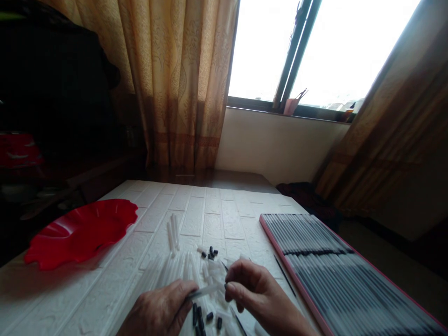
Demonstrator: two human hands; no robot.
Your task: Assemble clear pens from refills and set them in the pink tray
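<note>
Low in the head view, my left hand [163, 304] is closed around one end of a slim translucent tube [206, 291]. The tube points right, toward my right hand [257, 291], whose thumb and forefinger pinch a small black cap [226, 285] at the tube's far end. Whether the cap sits on the tube or just beside it, I cannot tell. Under and around my hands lie several loose black caps [209, 317] and small clear pieces. Many clear tubes [175, 268] are heaped by my left hand, blurred in part.
On the right stands a pink-edged tray [276, 242] packed with rows of tubes, a thin dark rod [284, 275] beside it. A red wavy-rimmed bowl [87, 224] is on the left. The table [224, 205] has a white brick-pattern cover. Behind are curtains [182, 84] and a window.
</note>
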